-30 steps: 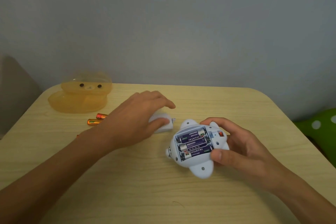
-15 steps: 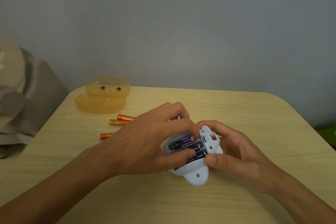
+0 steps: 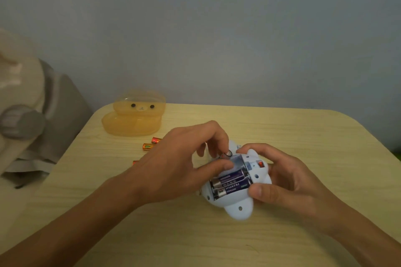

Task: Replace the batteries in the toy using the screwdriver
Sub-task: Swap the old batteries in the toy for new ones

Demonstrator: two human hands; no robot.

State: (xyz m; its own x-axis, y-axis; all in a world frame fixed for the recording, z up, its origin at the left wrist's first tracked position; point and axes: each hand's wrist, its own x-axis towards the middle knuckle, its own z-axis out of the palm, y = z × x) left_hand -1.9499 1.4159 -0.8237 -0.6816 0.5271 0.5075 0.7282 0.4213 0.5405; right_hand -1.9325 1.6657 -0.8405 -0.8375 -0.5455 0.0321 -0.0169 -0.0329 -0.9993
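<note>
Two purple cylindrical batteries [image 3: 231,186] marked HUATAI lie side by side in the near slots of an open compartment in the underside of a white rounded plastic toy [image 3: 238,209]. The toy rests on the pale wood-grain table [image 3: 303,128], right of its middle, belly up. A small red switch [image 3: 261,164] sits on the toy just right of the compartment.

The right hand [image 3: 288,180] grips the toy, with its thumb pressed on the near right side and its fingers curled round the far side. The left hand [image 3: 180,165] reaches in from the left. Its curled fingers and thumb pinch a third battery [image 3: 227,154] over the far slot. Only this battery's metal end shows, raised above the toy. Whether its other end touches the compartment cannot be told.

Three orange batteries [image 3: 148,147] lie on the table left of the toy, partly hidden behind the left hand. Beyond them, near the far left corner, stands a translucent orange plastic container with a bear face [image 3: 134,117]. Off the table's left edge is a blurred beige and grey soft fabric shape [image 3: 26,115].
</note>
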